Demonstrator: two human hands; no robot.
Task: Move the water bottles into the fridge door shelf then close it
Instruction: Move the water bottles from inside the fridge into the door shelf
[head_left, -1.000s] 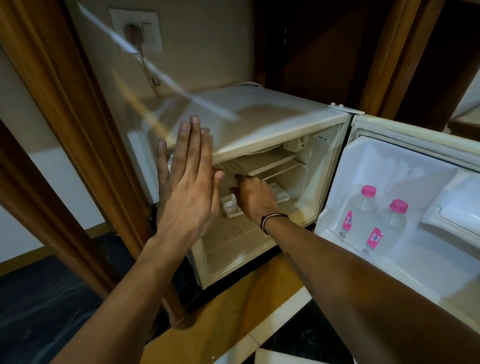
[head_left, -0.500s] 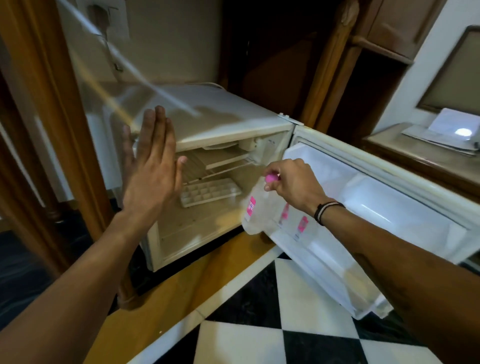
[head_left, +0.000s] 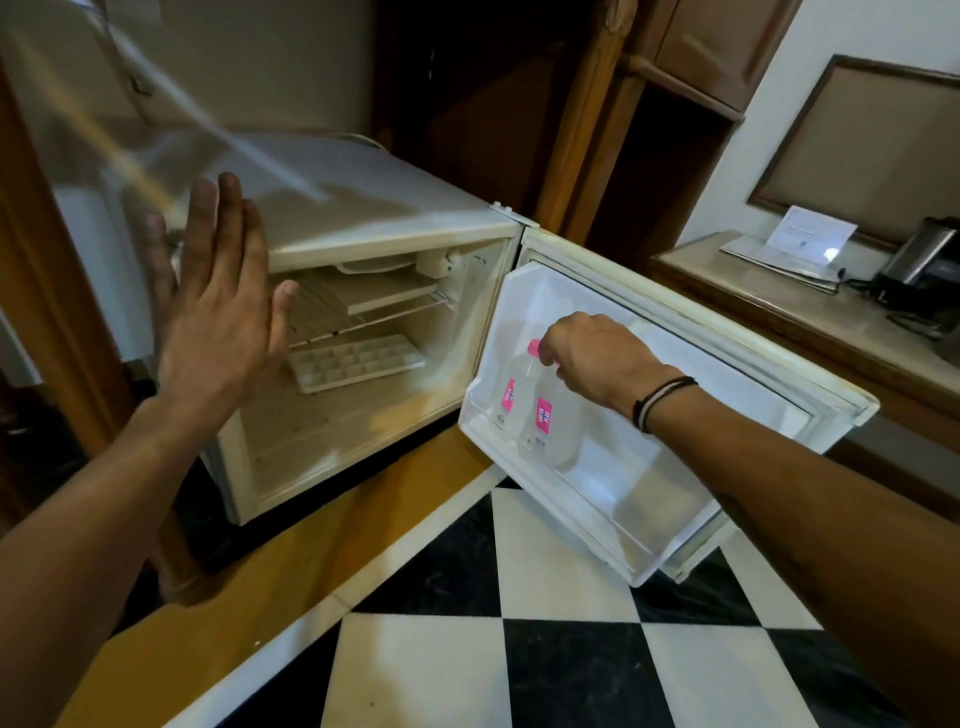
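The small white fridge (head_left: 395, 208) stands open, its door (head_left: 727, 374) swung out to the right. In the door shelf (head_left: 548, 505) stand clear water bottles with pink labels: one at the shelf's left end (head_left: 508, 396) and one beside it (head_left: 544, 418). My right hand (head_left: 597, 364) is closed over the pink cap end of the bottles, holding the nearer bottle by its top. My left hand (head_left: 218, 322) hovers flat with fingers spread, in front of the fridge's left front edge, holding nothing.
Inside the fridge lie a white ice tray (head_left: 356, 361) and a wire shelf (head_left: 363, 306). A wooden post (head_left: 52, 312) stands left of the fridge. A counter (head_left: 779, 306) with a kettle (head_left: 919, 265) and a card sits behind the door. Checkered floor (head_left: 519, 649) lies below.
My right hand came out of the fridge interior with a bottle and lowered it into the door shelf beside the others. The view swung right; my left hand stayed raised.
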